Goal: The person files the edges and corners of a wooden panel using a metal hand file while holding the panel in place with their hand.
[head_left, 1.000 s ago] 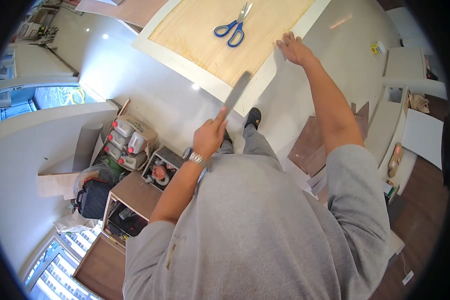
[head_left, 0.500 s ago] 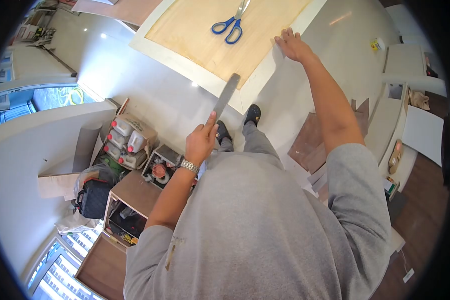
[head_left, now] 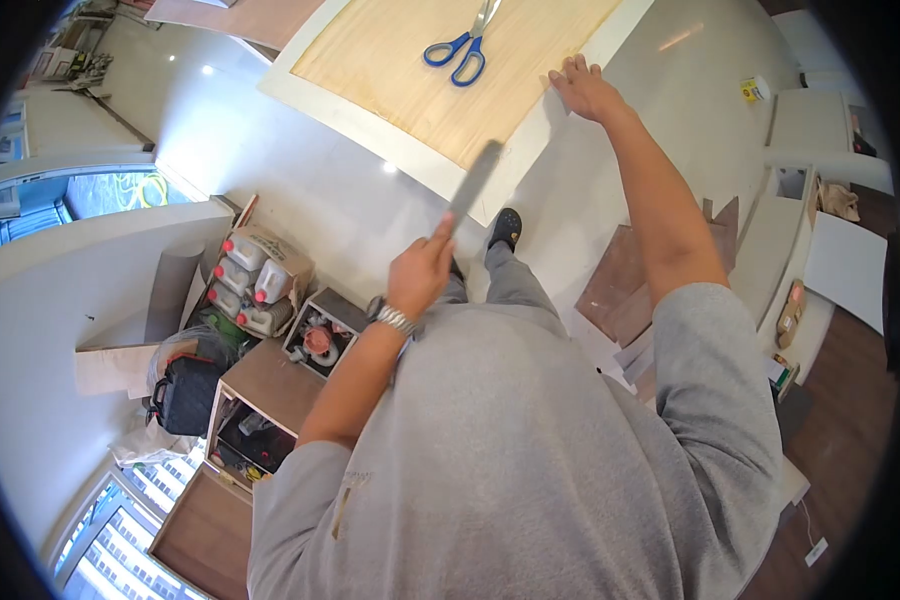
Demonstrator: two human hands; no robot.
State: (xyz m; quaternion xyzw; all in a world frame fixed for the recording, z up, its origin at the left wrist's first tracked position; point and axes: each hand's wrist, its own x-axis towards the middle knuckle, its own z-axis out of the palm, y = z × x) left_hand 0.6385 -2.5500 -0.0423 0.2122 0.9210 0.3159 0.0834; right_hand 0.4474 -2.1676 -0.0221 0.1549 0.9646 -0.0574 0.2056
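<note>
My left hand (head_left: 420, 275) grips a long flat grey file (head_left: 473, 181), its blade blurred and lying against the near corner edge of a white-bordered board (head_left: 390, 142) faced with light wood veneer (head_left: 450, 85). My right hand (head_left: 585, 90) presses flat on the board's right edge, arm stretched out. Blue-handled scissors (head_left: 458, 48) lie on the veneer further back. A watch sits on my left wrist.
Below left are a box of white jugs with red caps (head_left: 255, 285), a black bag (head_left: 185, 395) and a low wooden cabinet (head_left: 265, 400). Brown panel offcuts (head_left: 625, 290) lie on the floor at right, next to white shelving (head_left: 785, 240).
My left hand has swung the file back to the right and up along the board's corner edge, after a dip to the left half a second ago. The right hand has stayed put.
</note>
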